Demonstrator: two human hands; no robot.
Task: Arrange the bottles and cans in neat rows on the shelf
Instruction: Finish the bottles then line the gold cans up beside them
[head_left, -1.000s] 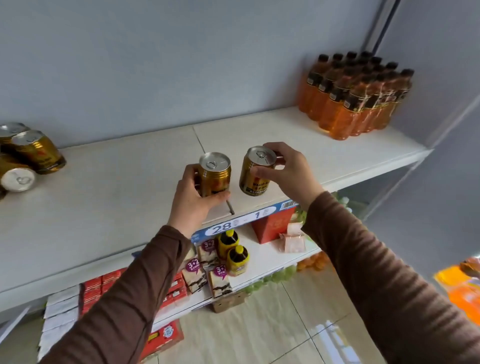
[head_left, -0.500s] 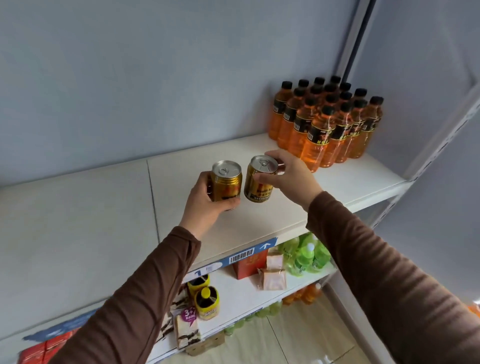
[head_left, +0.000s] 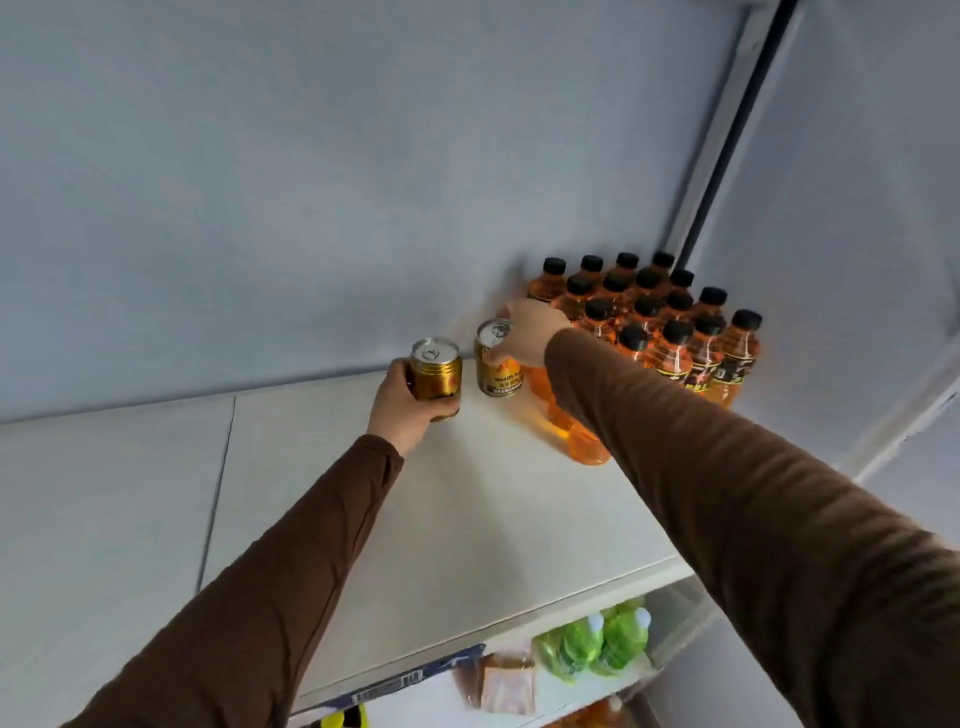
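Now — left hand (head_left: 402, 405) grips gold can (head_left: 435, 376); right hand (head_left: 530, 332) grips second can (head_left: 496, 366) beside bottles (head_left: 670, 332).

Upright gold cans (head_left: 435, 378) beside orange bottles (head_left: 670, 332)

1 can (head_left: 435, 378) per hand (head_left: 401, 404)
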